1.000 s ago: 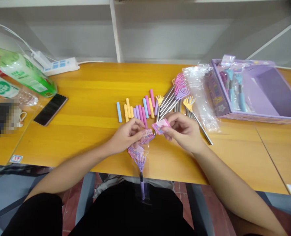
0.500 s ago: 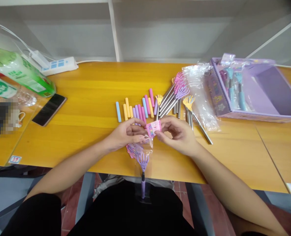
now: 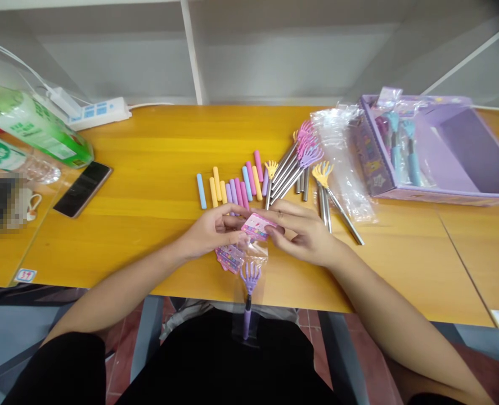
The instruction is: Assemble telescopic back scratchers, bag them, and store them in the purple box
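Observation:
A pink printed header card (image 3: 257,226) is pinched between my left hand (image 3: 213,229) and my right hand (image 3: 302,230), each at one side of it. Below the card hangs a clear plastic bag (image 3: 255,253) with a purple back scratcher (image 3: 249,287) inside, its claw head up and its handle over my lap. Whether the card is joined to the bag I cannot tell. Beside my left fingers lies a small stack of printed cards (image 3: 229,260), partly covered. Several coloured handle sleeves (image 3: 237,192) and metal-rod back scratchers (image 3: 289,171) lie just beyond my hands.
At the right stands a purple box (image 3: 455,194) holding bagged blue scratchers (image 3: 412,157). Empty clear bags (image 3: 346,169) lie beside it. To the left are a phone (image 3: 83,189), bottles (image 3: 34,124) and a power strip (image 3: 101,112). The table's front edge runs before my body.
The header card has turned from tilted to lying flatter and wider between my hands. The bagged scratcher below has shifted slightly to the right.

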